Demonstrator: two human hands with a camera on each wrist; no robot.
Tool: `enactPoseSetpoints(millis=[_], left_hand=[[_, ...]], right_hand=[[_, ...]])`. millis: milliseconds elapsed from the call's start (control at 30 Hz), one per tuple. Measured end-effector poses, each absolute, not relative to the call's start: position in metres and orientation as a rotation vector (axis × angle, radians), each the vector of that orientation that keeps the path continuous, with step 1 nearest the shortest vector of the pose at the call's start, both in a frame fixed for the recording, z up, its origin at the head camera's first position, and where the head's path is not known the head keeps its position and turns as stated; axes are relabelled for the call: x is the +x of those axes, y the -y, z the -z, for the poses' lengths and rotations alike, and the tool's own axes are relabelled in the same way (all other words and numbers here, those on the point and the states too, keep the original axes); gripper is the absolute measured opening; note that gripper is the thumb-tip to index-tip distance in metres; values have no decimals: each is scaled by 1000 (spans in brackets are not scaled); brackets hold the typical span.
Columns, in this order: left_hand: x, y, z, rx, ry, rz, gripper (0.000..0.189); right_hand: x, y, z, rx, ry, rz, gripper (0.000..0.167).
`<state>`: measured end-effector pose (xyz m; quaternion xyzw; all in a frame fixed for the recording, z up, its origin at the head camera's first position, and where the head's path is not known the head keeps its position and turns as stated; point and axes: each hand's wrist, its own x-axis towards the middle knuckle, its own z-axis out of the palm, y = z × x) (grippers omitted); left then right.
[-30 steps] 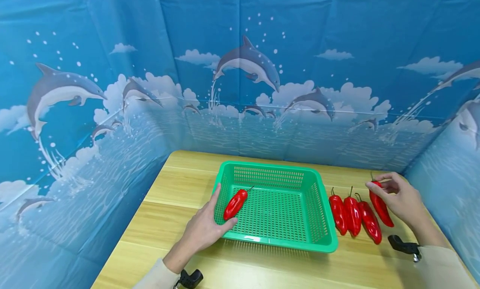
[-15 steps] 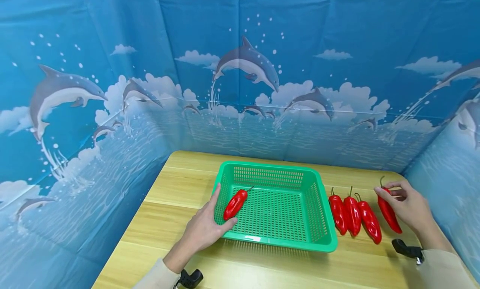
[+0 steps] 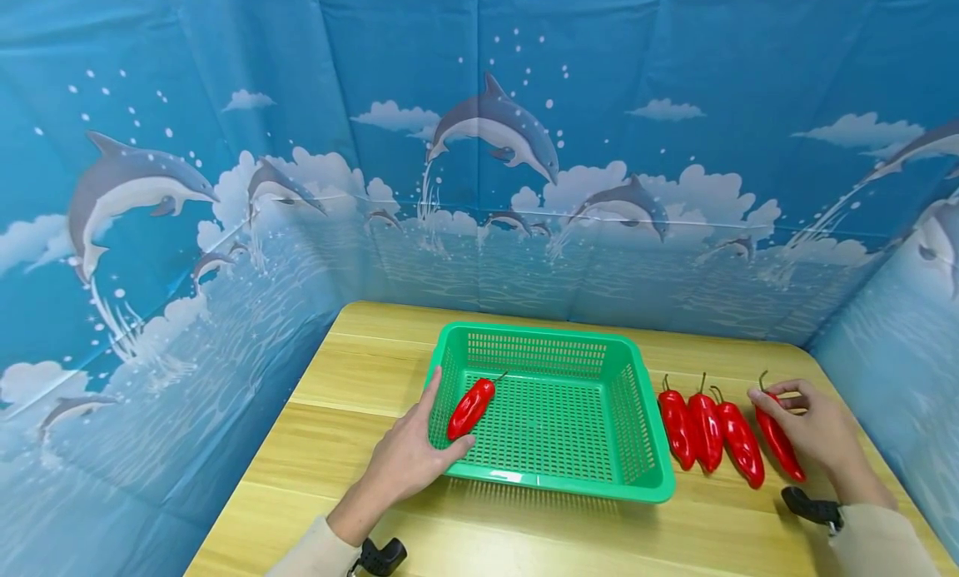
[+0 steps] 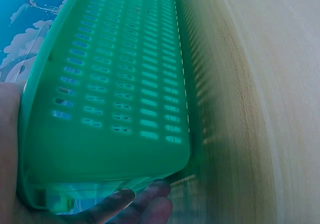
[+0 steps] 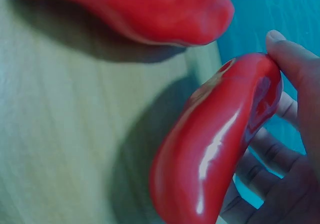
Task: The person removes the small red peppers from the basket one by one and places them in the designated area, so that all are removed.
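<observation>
The job looks part done, with one pepper in the basket and four outside; the right grip pinches a red pepper near its stem, at the desk's right side; three peppers lie between it and the basket; the left grip holds the basket's near left corner between thumb and fingers.

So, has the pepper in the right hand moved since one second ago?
Yes. In the head view, judged against the basket, the pepper in the right hand is farther right and lower.
</observation>
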<state>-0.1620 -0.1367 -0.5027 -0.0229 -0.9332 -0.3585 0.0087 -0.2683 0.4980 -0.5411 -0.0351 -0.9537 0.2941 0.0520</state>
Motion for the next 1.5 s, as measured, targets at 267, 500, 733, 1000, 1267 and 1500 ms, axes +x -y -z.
enactPoseSetpoints(millis=[267, 500, 733, 1000, 1267, 1500], left_hand=[[-161, 136, 503, -55, 2925, 1118, 118], [-162, 136, 503, -74, 2916, 1124, 119], [-162, 137, 503, -74, 2916, 1115, 119], [-161, 137, 503, -71, 2921, 1121, 119], [-161, 137, 503, -77, 2922, 1130, 119], [-160, 137, 500, -66, 2931, 1136, 120]], right_hand=[[-269, -501, 549, -99, 2934, -887, 67], [-270, -500, 548, -111, 2967, -866, 72], [-269, -501, 546, -99, 3003, -850, 74], [-269, -502, 545, -103, 3058, -855, 79], [-266, -502, 543, -136, 3081, -864, 84], [-261, -502, 539, -179, 3089, -867, 88]])
